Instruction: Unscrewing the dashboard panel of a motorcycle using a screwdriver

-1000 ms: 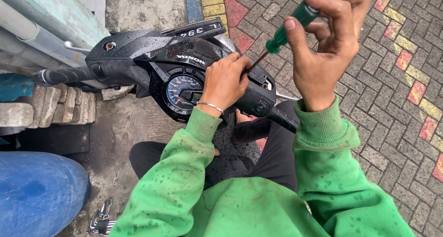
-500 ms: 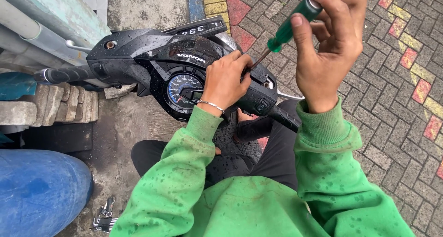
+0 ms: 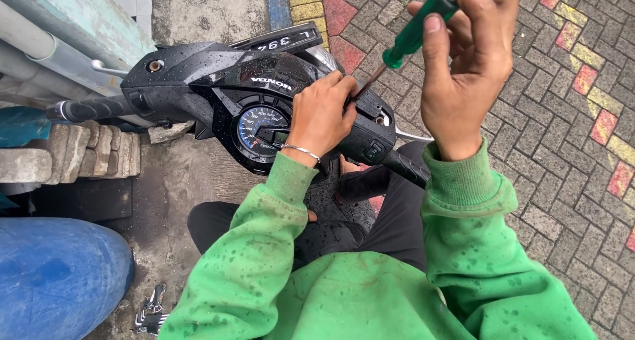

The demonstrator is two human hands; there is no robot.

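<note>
A black scooter handlebar cover [image 3: 218, 75] with a round blue speedometer [image 3: 261, 129] lies wet in front of me. My left hand [image 3: 322, 114] rests on the cover just right of the dial, fingers curled around the tip of the screwdriver shaft. My right hand [image 3: 466, 62] grips the green handle of the screwdriver [image 3: 415, 30], which slants down-left into the cover. Both arms wear green sleeves spotted with rain. The tool's tip is hidden under my left fingers.
The left grip [image 3: 83, 108] points toward stacked grey stones [image 3: 92, 151]. A blue drum [image 3: 56, 274] stands at lower left with a small metal tool [image 3: 151, 311] beside it. Patterned paving bricks [image 3: 562, 115] cover the right side; a pale painted post [image 3: 73, 22] runs at upper left.
My right hand with the screwdriver has shifted slightly up and right. My left hand stays on the cover by the dial.
</note>
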